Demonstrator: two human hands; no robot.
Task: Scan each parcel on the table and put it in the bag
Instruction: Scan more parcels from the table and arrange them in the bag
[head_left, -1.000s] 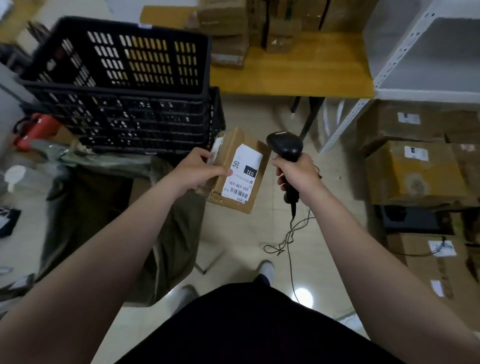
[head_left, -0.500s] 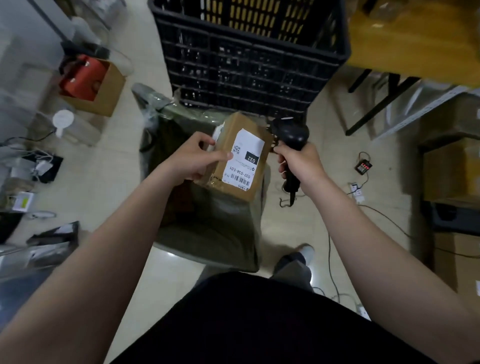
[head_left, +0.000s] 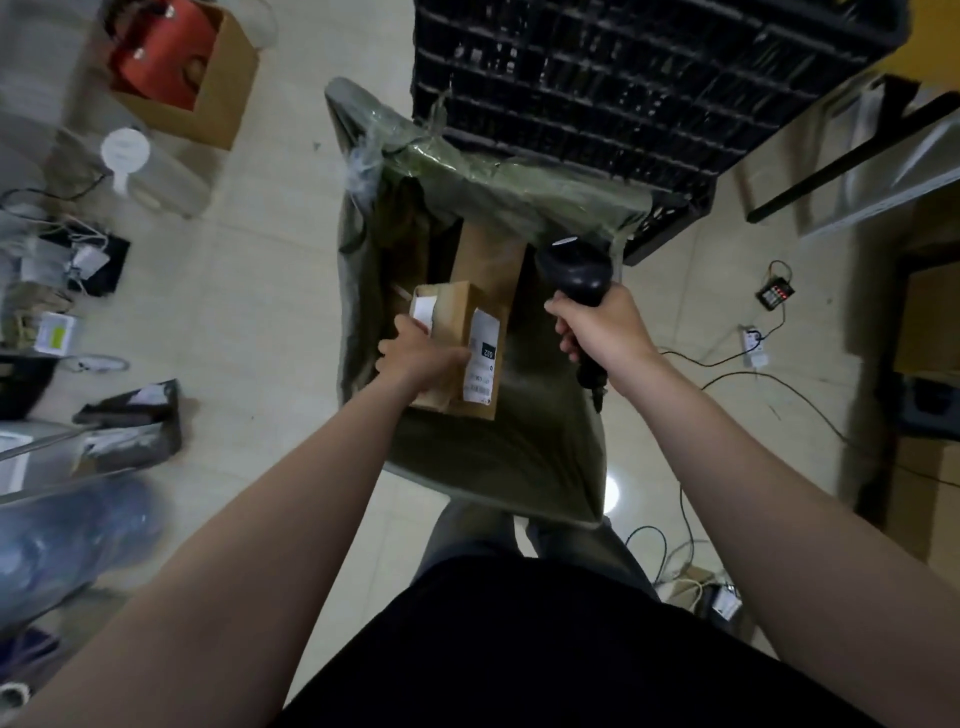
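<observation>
A: Quick, where's the parcel?

B: My left hand (head_left: 415, 358) grips the parcel (head_left: 457, 348), a small brown carton, right over the open mouth of the green bag (head_left: 519, 447). My fingers cover its near-left side, so that face is hidden. White label faces right; I read "032", the barcode and the rest is too blurred.

A: Right hand?

B: My right hand (head_left: 602, 332) is clenched round the black scanner (head_left: 574, 270), at the bag's right edge. The lower handle is hidden by my palm; only its tip pokes out below.

A: Anything in the bag?

B: One taller brown box (head_left: 488, 254) stands inside, behind the parcel. Its lower part is hidden by the parcel; the bag's depth is dark, can't tell more.

A: Surroundings?

B: Black crate (head_left: 649, 88) touches the bag's far rim, top cut off by frame. Left of the bag the floor clutter is motion-blurred: a carton holding something red (head_left: 166, 57), cables, grey packets.
</observation>
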